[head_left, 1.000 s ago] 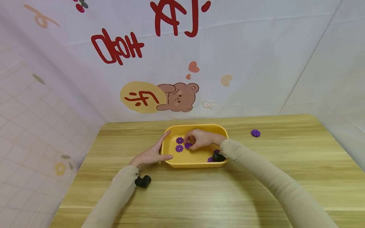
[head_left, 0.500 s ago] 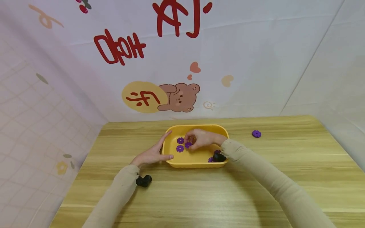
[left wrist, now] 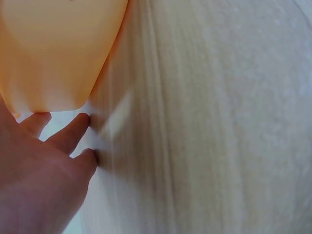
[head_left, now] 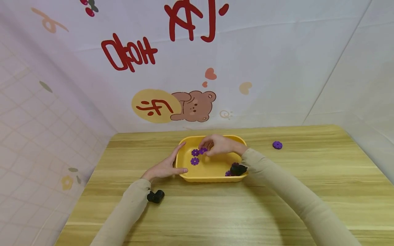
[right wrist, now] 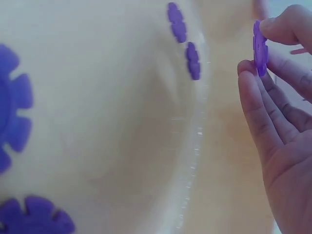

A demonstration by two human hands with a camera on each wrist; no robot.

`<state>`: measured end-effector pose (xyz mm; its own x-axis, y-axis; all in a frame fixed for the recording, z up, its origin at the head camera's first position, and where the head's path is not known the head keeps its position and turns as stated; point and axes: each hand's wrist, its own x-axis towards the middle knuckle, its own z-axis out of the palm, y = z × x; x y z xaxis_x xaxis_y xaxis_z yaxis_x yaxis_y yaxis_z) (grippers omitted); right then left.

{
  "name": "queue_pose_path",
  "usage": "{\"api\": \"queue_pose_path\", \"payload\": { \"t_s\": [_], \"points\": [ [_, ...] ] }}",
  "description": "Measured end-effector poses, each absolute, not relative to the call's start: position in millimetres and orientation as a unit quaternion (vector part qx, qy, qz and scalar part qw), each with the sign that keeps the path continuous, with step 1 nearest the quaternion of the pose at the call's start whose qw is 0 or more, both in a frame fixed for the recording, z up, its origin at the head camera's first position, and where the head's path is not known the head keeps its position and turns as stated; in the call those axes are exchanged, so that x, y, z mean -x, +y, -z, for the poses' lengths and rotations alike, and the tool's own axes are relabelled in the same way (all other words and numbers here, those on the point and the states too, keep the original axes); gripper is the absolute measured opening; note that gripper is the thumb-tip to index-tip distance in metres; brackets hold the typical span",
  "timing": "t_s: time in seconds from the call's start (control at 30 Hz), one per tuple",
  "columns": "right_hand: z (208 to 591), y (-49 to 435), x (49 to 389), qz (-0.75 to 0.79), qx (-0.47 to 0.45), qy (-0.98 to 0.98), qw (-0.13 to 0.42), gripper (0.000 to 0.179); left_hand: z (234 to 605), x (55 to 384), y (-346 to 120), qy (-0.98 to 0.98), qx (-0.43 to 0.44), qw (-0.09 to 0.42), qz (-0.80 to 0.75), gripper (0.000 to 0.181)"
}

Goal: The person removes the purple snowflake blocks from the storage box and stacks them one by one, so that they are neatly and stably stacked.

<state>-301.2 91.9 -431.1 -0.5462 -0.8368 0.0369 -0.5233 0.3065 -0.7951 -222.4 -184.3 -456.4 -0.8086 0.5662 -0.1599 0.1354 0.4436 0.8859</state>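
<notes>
Between the thumb and fingers of my right hand [head_left: 220, 144] a purple snowflake disc [head_left: 202, 150] is pinched, raised over the left half of the yellow basin [head_left: 212, 178]. In the right wrist view the disc [right wrist: 260, 48] is seen edge-on. Two more purple discs [head_left: 195, 161] lie flat on the basin floor, left of that hand. Others [head_left: 228, 173] sit at the basin's right front corner, partly hidden by the wrist camera. My left hand [head_left: 164, 167] spreads along the basin's left end, thumb over the front rim; the left wrist view shows fingers [left wrist: 73, 134] against the outer wall.
On the wooden table [head_left: 197, 212], right of the basin, lies a purple disc or small stack of discs [head_left: 277, 145]. Black wrist cameras [head_left: 156, 196] sit on both wrists. A white printed cloth [head_left: 271, 68] hangs behind the table.
My right hand has lifted slightly and moved toward the back of the basin with the disc in its pinch. The left hand has stayed at the basin's left end.
</notes>
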Motion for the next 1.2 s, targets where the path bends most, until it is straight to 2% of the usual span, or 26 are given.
{"api": "queue_pose_path", "payload": {
  "t_s": [0.57,1.2],
  "points": [
    [396,126,292,0.457,0.417,0.772,0.147,0.029,456,220,-183,0.819,-0.213,0.219,-0.486,0.102],
    [402,194,290,0.493,0.382,0.774,0.109,0.030,455,221,-183,0.823,-0.220,0.217,-0.476,0.103]
  ]
}}
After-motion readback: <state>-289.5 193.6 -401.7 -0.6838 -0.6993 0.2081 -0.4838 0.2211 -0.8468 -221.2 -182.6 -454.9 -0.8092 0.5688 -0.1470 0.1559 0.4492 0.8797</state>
